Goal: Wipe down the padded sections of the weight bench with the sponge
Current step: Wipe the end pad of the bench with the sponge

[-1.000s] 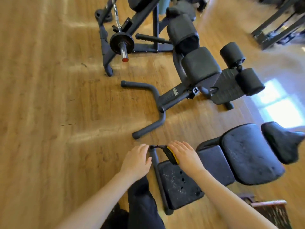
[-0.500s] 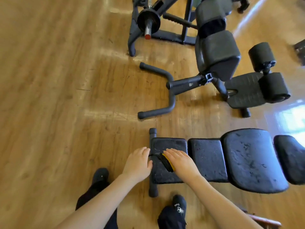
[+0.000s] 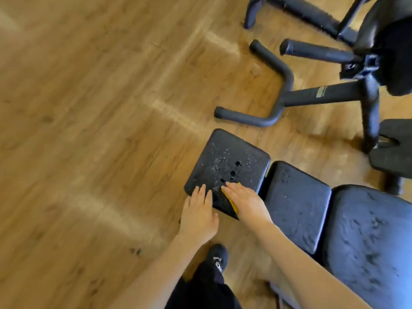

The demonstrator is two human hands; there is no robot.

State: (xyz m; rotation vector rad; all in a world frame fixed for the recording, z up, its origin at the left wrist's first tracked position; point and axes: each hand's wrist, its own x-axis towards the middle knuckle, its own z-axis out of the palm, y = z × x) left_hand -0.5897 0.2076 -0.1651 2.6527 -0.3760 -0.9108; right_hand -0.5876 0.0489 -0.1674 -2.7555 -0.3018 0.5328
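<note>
1. Underneath, a wood floor [image 3: 93, 112] fills the left of the view.
2. The bench [image 3: 367, 237] runs from lower right toward the centre in black padded sections; its end pad [image 3: 227, 161] shows white specks and small holes.
3. A second black machine [image 3: 330, 94] stands beyond, its curved foot [image 3: 276, 81] on the floor; a pale label on its beam is too blurred to read.
4. The right hand [image 3: 244, 200] lies flat, fingers straight and together, pressing the sponge [image 3: 228, 200] onto the pad's near edge; the grip is not curled round it.
5. The left hand [image 3: 198, 212] rests just beside, fingers straight, tips on the pad's near corner, holding nothing.
6. A dark shoe [image 3: 217, 258] stands below the hands.
</note>
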